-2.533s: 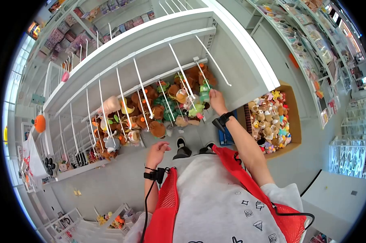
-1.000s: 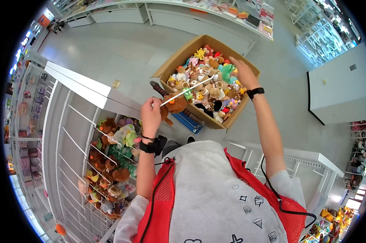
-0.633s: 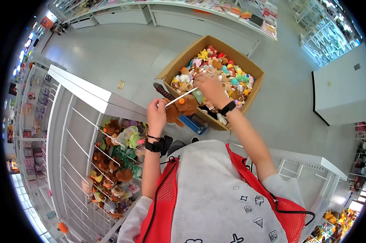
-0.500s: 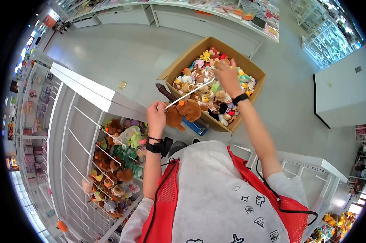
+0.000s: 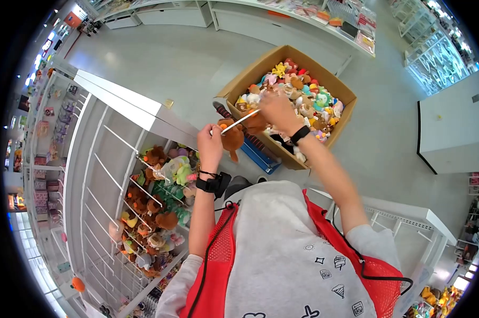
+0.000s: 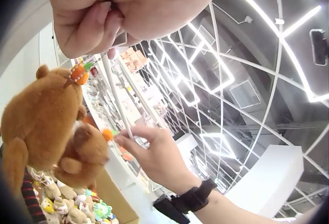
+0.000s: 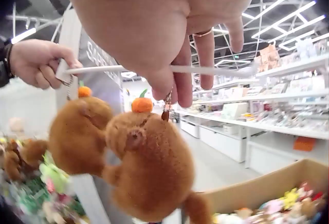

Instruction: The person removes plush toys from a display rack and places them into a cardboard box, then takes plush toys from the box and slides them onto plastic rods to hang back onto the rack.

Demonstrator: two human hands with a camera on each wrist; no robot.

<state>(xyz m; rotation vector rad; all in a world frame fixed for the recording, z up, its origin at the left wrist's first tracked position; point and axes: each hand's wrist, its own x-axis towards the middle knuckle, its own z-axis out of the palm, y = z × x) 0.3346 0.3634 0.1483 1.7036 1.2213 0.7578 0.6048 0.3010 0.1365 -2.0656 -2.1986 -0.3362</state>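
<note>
A white hook rod [image 5: 241, 121] runs between the two hands. My left hand [image 5: 210, 144] grips its near end, fingers curled round the metal piece in the left wrist view. Two brown plush toys with small oranges on their heads hang from the rod; one plush [image 7: 82, 131] is near the left hand, the other plush [image 7: 154, 167] hangs below the right hand. My right hand [image 5: 282, 112] is partway along the rod, its thumb and forefinger pinching the second plush's chain [image 7: 168, 98] at the rod, the other fingers extended.
A cardboard box [image 5: 324, 69] full of small plush toys stands beyond the hands, with a blue object [image 5: 260, 159] beside it. At left, a white rack [image 5: 120, 106] has long hooks and hanging plush toys. Shelves [image 5: 292, 26] line the back.
The right hand has moved from over the box back to the rod, and one brown plush now hangs farther along it. The green plush seen on the rod earlier is gone from it.
</note>
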